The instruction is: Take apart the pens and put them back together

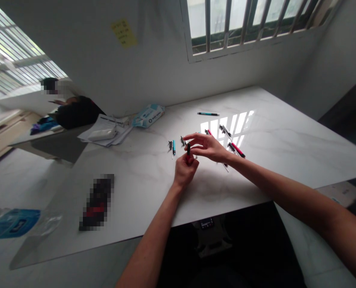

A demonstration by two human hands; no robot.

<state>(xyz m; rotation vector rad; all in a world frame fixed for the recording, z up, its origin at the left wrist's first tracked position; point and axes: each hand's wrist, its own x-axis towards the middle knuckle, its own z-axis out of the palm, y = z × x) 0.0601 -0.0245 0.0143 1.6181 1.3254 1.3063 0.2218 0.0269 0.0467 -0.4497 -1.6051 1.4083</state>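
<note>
Left hand [186, 170] fist-gripping red-and-black pen [188, 150], seemingly steadying it; right hand [208, 147] poising at two o'clock, fingers half-spread, grip unclear.

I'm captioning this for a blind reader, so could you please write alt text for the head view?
A person's left grip holds a red and black pen above a white table, the right grip close to its top. Pen parts lie nearby; a teal and black pen lies farther back, with a pale blue packet left of it.
</note>
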